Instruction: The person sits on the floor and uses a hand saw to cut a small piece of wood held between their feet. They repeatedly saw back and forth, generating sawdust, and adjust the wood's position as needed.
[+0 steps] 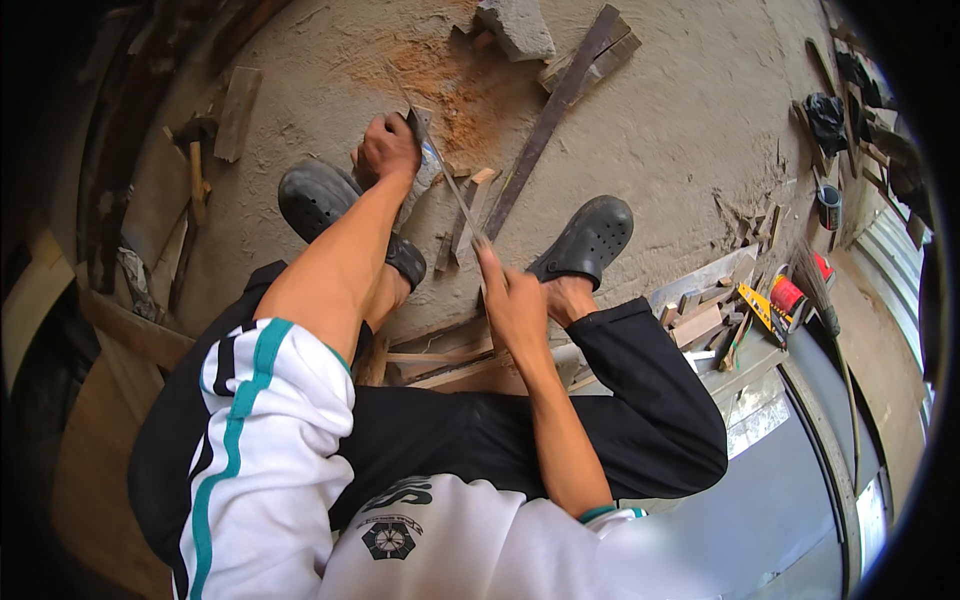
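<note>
Head view: I see a thin metal blade (447,180) slanting over the concrete floor (680,110) btwn two black clogs (590,238). L hand (388,148) is fisted tight on its far end by a small wood block (425,170); R hand (512,300) pinches the near end, fingers curled shut.

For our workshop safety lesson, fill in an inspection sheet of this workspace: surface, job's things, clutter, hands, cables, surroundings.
Surface: concrete floor, orange sawdust patch.
Job's things: thin metal rod spanning both hands; small flat plate at its far end.
Clutter: long dark strip, stone block, wood offcuts.
Hands: left hand grips the plate end; right hand pinches the near end.
Cables: nothing seen.
Surroundings: black clogs, broom, red tape roll.
</note>
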{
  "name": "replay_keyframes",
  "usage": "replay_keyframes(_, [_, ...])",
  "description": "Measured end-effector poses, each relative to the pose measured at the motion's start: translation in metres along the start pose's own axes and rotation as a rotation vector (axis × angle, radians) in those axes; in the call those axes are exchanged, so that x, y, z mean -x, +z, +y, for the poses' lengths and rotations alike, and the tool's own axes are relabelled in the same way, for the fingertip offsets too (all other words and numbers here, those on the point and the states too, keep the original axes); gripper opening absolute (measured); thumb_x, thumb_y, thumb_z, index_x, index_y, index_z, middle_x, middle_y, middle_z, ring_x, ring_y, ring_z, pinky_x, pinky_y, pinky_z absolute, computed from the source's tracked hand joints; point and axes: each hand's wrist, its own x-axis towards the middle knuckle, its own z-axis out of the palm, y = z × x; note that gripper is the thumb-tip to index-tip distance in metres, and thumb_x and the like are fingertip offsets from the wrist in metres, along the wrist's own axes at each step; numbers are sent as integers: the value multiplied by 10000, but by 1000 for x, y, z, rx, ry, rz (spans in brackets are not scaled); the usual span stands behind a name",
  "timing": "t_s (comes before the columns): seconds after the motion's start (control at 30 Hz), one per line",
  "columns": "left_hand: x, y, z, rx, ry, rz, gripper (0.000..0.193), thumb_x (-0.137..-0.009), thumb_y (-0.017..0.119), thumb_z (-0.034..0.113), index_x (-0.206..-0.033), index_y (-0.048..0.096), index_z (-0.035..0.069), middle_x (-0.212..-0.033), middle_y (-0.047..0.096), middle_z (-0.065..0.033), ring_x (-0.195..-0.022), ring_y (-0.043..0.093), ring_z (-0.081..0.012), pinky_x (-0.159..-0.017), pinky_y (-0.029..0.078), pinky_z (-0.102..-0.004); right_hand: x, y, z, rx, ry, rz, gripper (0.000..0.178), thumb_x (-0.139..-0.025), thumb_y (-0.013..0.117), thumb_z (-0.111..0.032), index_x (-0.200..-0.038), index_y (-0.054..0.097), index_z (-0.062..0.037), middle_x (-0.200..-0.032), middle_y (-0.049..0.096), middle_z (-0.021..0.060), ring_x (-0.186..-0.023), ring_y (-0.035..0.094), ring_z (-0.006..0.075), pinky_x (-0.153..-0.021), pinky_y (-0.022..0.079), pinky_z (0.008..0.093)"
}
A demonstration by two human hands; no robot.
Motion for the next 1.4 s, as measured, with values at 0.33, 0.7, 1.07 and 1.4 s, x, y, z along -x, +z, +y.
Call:
replay_keyframes(0.33, [12, -16, 22, -16, -114, -83, 391, -903, 407, 396, -988, 645, 97, -995, 661, -244, -965, 595, -493, -827, 450, -545, -69, 29, -30, -25, -96, 40, 512, -965, 516, -469, -916, 735, -9, -699, 611, 301, -722, 634, 468, -643, 489, 490])
replay_keyframes(0.7, [11, -21, 29, -31, -139, -127, 345, -919, 423, 377, -1004, 669, 150, -932, 696, -205, -959, 620, -440, -919, 433, -471, -63, 23, -46, 66, -67, 65, 492, -961, 514, -468, -944, 737, -30, -713, 615, 308, -727, 636, 471, -661, 499, 501])
replay_keyframes(1.07, [12, -18, 26, -62, -76, -138, 372, -927, 380, 385, -1035, 662, 166, -1042, 669, -207, -991, 608, -456, -831, 470, -523, -46, 11, -35, 33, -1, 31, 539, -959, 508, -497, -916, 724, -6, -729, 621, 296, -739, 631, 469, -686, 497, 492])
replay_keyframes(1.4, [11, -18, 18, -38, -76, -79, 404, -924, 376, 415, -1037, 652, 142, -1027, 668, -219, -993, 610, -455, -843, 465, -527, -9, 10, -6, 10, -5, 7, 510, -964, 499, -484, -972, 723, -25, -779, 622, 314, -773, 622, 487, -698, 487, 526])
